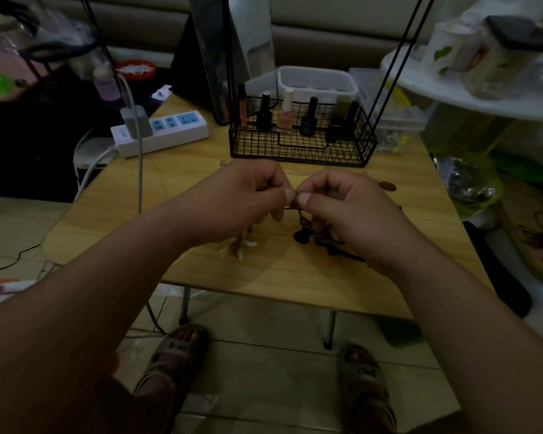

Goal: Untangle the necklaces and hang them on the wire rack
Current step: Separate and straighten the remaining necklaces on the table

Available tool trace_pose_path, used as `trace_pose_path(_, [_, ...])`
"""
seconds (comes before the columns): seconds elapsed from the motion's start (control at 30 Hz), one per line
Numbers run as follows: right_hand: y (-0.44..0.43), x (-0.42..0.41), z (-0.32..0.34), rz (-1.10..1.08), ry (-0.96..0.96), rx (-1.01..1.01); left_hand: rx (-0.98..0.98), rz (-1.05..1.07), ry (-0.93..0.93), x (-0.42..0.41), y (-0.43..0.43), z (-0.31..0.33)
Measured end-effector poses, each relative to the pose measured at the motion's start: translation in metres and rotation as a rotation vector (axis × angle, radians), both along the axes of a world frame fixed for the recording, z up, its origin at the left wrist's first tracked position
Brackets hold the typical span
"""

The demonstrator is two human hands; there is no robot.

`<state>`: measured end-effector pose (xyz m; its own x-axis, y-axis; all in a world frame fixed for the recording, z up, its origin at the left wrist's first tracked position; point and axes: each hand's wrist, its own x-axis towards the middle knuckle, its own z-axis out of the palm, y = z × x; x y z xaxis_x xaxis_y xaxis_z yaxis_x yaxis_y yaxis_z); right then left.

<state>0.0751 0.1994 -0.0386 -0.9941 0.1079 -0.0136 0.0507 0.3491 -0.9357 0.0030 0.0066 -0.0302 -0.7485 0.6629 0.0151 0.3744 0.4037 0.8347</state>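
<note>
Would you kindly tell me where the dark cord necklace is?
Head view, centre: the dark cord necklace is pinched between the left hand and right hand, trailing onto the wooden table.

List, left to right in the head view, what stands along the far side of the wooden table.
White power strip → black wire rack holding nail polish bottles → clear plastic box.
</note>
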Motion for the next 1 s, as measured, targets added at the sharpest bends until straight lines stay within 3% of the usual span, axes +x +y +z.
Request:
trace_pose_path(0.37, [-0.002,0.001,-0.002,0.024,0.016,0.119,0.019,0.042,0.018,-0.001,0.000,-0.002])
trace_pose_path(0.73, [-0.005,0.000,-0.003,0.004,-0.003,0.119,-0.040,-0.007,0.219,-0.004,-0.001,-0.011])
trace_pose_path(1.0, [-0.003,0.000,-0.005,0.008,-0.020,0.092,-0.042,0.024,0.214,-0.005,-0.002,-0.010])
